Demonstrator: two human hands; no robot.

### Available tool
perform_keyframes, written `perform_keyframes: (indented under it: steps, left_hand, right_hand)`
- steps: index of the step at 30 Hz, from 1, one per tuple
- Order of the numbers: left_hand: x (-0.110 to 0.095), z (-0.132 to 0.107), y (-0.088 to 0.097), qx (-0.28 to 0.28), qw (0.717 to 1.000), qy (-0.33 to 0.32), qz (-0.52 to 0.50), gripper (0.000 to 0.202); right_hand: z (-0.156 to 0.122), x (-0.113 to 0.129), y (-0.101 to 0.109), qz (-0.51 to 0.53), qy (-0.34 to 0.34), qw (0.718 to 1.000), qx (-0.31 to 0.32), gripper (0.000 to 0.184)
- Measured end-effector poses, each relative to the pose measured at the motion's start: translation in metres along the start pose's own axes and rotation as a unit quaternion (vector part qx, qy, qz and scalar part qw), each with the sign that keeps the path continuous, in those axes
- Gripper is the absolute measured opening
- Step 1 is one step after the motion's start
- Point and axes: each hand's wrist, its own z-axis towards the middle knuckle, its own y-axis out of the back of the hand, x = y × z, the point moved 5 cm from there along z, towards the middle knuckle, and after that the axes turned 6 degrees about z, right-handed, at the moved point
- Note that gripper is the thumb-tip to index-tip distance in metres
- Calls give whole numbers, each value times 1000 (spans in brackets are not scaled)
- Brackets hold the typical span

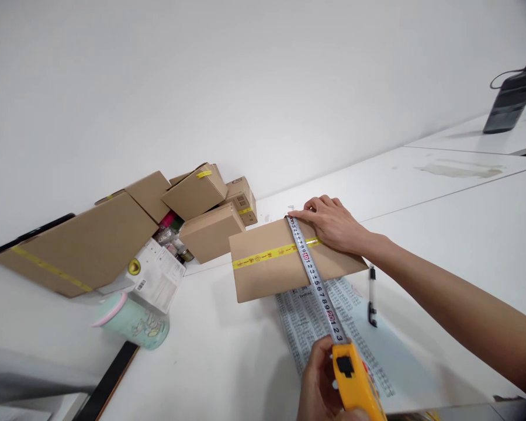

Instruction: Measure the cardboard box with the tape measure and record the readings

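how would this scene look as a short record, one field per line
left hand: holding the yellow tape measure
right hand: at the blade's far end, against the box
blade: drawn out across the box, over its yellow sealing strip
printed sheet: partly hidden by the box
pen: near the box's right corner
background: mint cup, more cardboard boxes

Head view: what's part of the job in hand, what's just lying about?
Job:
- yellow tape measure, in left hand
- tape-sealed cardboard box, under right hand
- likely printed sheet, pen

Lying about, apparently:
- mint tumbler
- white box
- other cardboard boxes
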Motion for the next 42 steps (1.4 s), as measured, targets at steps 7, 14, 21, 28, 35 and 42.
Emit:
perform_keyframes:
  steps: [7, 14, 21, 28, 35, 42]
  left_hand:
    - [-2, 2, -1, 17, 1000, -2, 0, 86]
    - [2, 2, 3, 12, 1000, -1, 23, 90]
    - [5, 2, 5, 19, 1000, -5, 17, 90]
    - [0, 1, 1, 22, 1000, -9, 7, 84]
    - [-4, 2, -3, 28, 1000, -9, 6, 84]
    - [-34, -12, 6, -14, 997, -56, 44, 90]
  right_hand:
    - [0, -1, -1, -7, 4, 1000, -2, 52]
    - [0, -1, -1, -4, -1, 1000, 2, 51]
    - [0, 0, 0, -4, -2, 1000, 5, 52]
    - [0, -1, -1, -4, 0, 1000, 2, 51]
    - [-1, 0, 0, -6, 0, 1000, -1, 52]
    - [23, -22, -11, -4, -15, 1000, 21, 56]
